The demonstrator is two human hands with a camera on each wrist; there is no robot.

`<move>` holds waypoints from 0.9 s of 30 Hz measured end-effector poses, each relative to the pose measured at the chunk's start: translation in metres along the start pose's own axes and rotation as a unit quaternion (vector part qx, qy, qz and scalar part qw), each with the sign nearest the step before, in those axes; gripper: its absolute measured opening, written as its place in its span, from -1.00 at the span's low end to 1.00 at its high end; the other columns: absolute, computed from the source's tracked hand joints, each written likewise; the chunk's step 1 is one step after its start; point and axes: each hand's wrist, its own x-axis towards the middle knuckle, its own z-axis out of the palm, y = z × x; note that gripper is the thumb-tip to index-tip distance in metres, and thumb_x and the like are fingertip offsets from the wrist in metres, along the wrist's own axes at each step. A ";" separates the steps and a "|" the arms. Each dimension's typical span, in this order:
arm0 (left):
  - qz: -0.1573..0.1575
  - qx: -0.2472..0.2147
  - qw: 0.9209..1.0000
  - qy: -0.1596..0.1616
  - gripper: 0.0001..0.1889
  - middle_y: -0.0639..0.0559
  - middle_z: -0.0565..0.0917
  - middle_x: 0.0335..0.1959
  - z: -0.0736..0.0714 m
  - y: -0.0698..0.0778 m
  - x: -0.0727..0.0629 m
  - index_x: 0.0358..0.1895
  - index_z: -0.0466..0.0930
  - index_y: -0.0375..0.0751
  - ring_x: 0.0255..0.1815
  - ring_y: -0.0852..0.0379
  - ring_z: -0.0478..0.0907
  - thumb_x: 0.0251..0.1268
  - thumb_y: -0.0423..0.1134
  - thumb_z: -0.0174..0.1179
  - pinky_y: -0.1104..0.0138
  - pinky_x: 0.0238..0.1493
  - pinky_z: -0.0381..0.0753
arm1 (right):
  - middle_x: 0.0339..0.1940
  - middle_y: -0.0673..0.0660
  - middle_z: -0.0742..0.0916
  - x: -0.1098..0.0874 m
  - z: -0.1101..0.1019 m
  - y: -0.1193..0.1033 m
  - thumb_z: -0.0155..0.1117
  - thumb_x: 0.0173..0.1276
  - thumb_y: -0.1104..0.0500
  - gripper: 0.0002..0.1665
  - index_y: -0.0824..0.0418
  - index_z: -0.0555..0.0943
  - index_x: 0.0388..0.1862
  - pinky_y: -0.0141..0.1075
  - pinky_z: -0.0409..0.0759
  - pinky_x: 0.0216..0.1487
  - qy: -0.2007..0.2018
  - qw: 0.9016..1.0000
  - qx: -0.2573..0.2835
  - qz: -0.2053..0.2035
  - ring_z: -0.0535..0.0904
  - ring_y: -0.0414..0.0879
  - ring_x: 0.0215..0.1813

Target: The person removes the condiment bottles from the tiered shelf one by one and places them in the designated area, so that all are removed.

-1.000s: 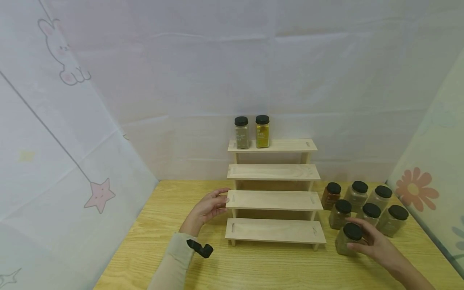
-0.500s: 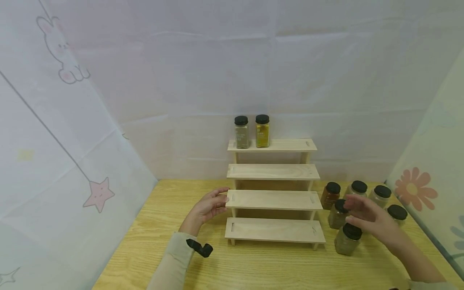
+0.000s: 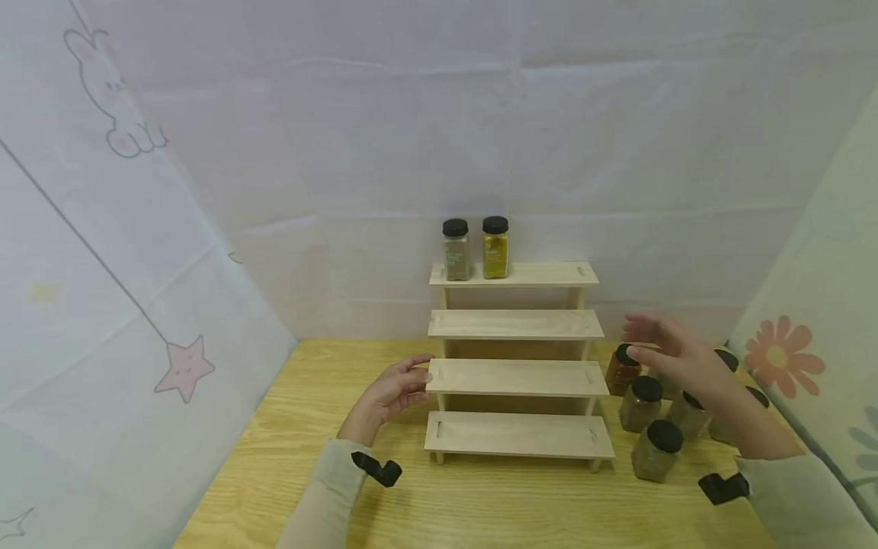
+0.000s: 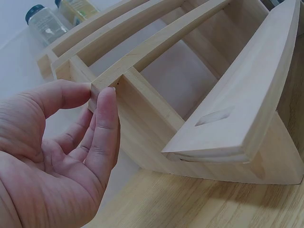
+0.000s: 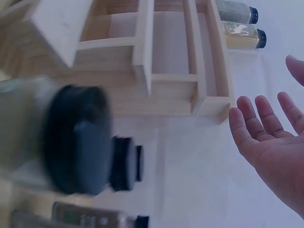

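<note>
A stepped wooden display rack [image 3: 514, 435] stands on the table. My left hand [image 3: 394, 391] is at its left side; in the left wrist view that hand [image 4: 61, 147] pinches the end of one step between thumb and fingertips. On the top step are a jar of greyish powder [image 3: 456, 259] and a jar of yellow contents [image 3: 496, 258]. My right hand [image 3: 686, 362] hovers over black-lidded jars right of the rack, near the reddish-brown jar [image 3: 623, 375]. Seen from the right wrist, its fingers [image 5: 266, 116] are loosely spread and hold nothing. The hand and forearm partly hide several jars.
Nearest the front of the jar group stands a jar of greenish contents [image 3: 653, 461], with a brown jar [image 3: 640, 415] behind it. A pale printed cloth [image 3: 370, 152] hangs behind and at both sides of the wooden table [image 3: 480, 507].
My right hand has let go of the front greenish jar, risen, and moved back over the rear jars. My left hand stays at the rack's side.
</note>
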 end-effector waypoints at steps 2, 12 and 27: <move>-0.001 -0.002 1.000 0.000 -0.31 0.01 0.50 -0.12 0.000 0.000 0.000 0.59 0.10 -0.27 -0.31 0.20 0.55 0.48 -0.40 0.16 0.40 -0.23 0.72 | 0.28 -0.14 0.53 0.008 0.000 -0.005 0.14 0.59 0.20 -0.38 0.20 0.26 0.55 -0.54 0.58 0.04 -0.006 1.000 0.004 0.011 0.51 -0.41 0.23; 0.000 -0.001 1.000 -0.002 -0.29 -0.02 0.53 -0.05 0.000 0.000 0.000 0.58 0.09 -0.28 -0.30 0.20 0.56 0.46 -0.39 0.18 0.39 -0.22 0.72 | 0.35 0.13 0.47 0.045 -0.006 -0.025 0.12 0.61 0.12 -0.36 0.24 0.21 0.55 -0.59 0.51 0.12 -0.017 0.999 0.025 0.020 0.49 -0.34 0.25; -0.004 0.002 1.000 0.002 -0.35 -0.01 0.51 -0.06 -0.001 0.000 0.002 0.56 0.16 -0.24 -0.31 0.21 0.55 0.47 -0.39 0.17 0.39 -0.21 0.73 | 0.37 0.19 0.53 0.093 -0.006 -0.048 0.21 0.56 0.00 -0.36 0.11 0.31 0.52 -0.60 0.48 0.17 0.008 0.999 0.030 0.038 0.54 -0.29 0.25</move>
